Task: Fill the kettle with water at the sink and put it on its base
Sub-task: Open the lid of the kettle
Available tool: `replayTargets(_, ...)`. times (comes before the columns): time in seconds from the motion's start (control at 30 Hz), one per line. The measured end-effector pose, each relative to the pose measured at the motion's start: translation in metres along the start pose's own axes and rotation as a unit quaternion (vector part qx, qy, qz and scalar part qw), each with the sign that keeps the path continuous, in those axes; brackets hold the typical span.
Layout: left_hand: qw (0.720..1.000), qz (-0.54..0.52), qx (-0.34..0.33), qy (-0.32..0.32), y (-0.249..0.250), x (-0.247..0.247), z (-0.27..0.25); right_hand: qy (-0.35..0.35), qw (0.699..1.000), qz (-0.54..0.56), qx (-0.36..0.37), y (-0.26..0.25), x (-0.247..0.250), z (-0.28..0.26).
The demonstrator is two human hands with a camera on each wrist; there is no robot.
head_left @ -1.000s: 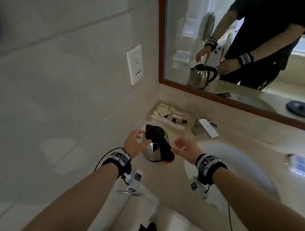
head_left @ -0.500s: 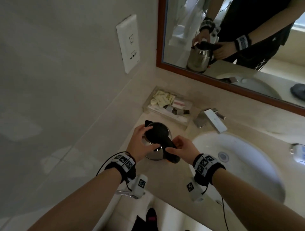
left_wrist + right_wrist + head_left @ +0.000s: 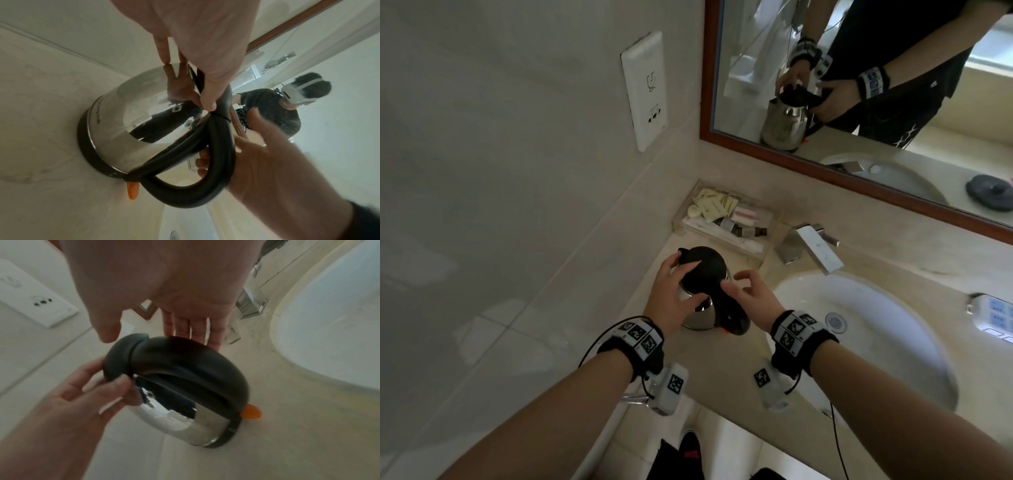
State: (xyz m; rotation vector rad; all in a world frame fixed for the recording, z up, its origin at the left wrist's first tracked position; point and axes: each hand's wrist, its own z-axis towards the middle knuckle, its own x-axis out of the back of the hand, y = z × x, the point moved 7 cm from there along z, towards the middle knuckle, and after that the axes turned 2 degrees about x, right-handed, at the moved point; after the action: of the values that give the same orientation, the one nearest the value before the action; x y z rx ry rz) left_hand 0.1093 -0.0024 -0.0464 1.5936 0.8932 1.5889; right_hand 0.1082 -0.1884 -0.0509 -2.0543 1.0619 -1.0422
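Kettle (image 3: 702, 291) upright, handle toward person; left hand (image 3: 671, 298) grips its top, right hand (image 3: 751, 298) relaxed.

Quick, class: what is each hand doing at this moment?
Left hand: grips the lid of the kettle.
Right hand: open, fingers at the handle, not gripping it.

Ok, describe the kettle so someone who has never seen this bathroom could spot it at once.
Start at the oval white sink in the beige counter. On the counter to the sink's left, in front of a clear tray of toiletries, stands the kettle. It is the only shiny steel thing with a black lid, a black loop handle and an orange switch at its foot.
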Motion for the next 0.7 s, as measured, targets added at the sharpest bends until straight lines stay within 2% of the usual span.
replayTargets(0.17, 0.999, 0.011, -0.051, -0.009, 0.022, 0.005, -0.008, -0.028, 0.996, -0.003, -0.082, -0.028, 0.005, 0.001)
replayTargets(0.27, 0.996, 0.009, -0.083, -0.024, 0.032, 0.005, -0.012, -0.05, 0.993, -0.027, -0.1, -0.038, 0.006, -0.004)
replayTargets(0.43, 0.995, -0.019, -0.087, -0.034, 0.043, 0.006, -0.016, -0.034, 0.992, -0.02, -0.119, -0.037, 0.004, -0.006)
replayTargets(0.57, 0.995, -0.027, -0.091, -0.032, 0.043, 0.011, -0.017, -0.048, 0.99, -0.016, -0.135, -0.035, 0.0, -0.011)
replayTargets(0.7, 0.993, -0.023, -0.095, -0.061, 0.042, 0.01, -0.014, -0.086, 0.984, -0.005, -0.159, -0.031, -0.004, -0.012)
